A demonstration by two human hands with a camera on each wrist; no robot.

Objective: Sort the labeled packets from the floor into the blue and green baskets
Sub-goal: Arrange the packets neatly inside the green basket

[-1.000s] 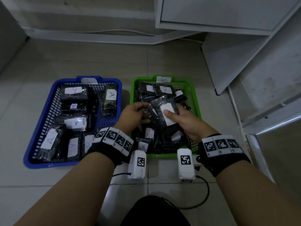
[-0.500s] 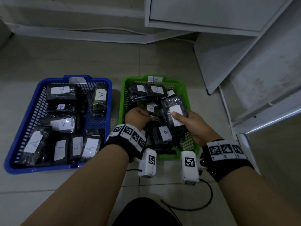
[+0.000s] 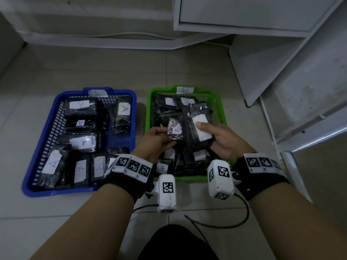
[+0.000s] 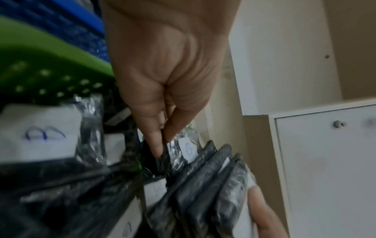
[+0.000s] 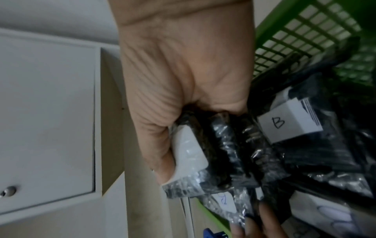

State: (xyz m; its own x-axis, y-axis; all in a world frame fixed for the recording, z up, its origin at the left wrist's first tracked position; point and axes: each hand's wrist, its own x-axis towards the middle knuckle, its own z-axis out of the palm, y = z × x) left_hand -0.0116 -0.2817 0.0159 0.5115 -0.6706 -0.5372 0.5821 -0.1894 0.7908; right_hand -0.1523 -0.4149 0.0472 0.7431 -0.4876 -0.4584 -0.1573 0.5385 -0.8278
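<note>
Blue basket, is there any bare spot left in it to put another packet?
Yes. The blue basket shows bare mesh floor toward its right side, between the upright A packet and the front row of packets. Its left side is crowded. The green basket is heaped nearly everywhere, with both hands over it.

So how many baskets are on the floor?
2. The blue basket sits on the left, and the green basket sits just to its right. Both hold black packets. No other basket shows, though one could be outside the picture.
</note>
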